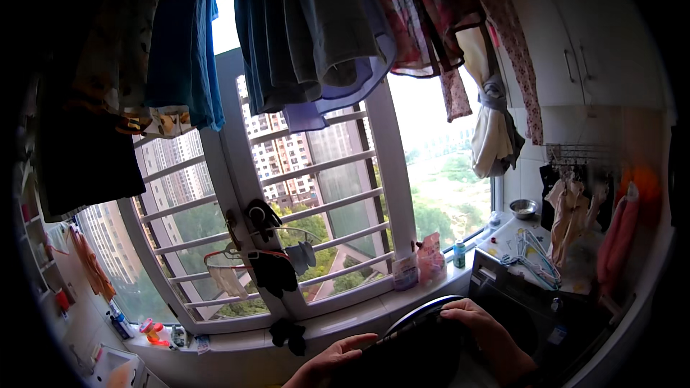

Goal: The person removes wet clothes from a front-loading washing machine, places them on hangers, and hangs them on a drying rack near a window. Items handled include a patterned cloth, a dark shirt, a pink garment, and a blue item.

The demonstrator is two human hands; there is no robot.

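Note:
Low in the view, a black garment (412, 353) is stretched between my two hands. My left hand (337, 355) grips its edge at the left, thumb and fingers pinched together. At the other end, my right hand (474, 323) has the same edge between thumb and fingers. The lower part of the garment fades into shadow, so its full shape cannot be told. Just behind it shows a curved, light rim (420, 310) of a round object, mostly hidden by the cloth and my right hand.
Clothes hang overhead, among them blue trousers (186, 48) and a grey garment (345, 27). A barred window (323, 199) fills the middle. Its sill (345, 318) bears a pink pouch (429, 258) and a green can (459, 254). Hangers (531, 258) and a metal bowl (523, 208) lie right.

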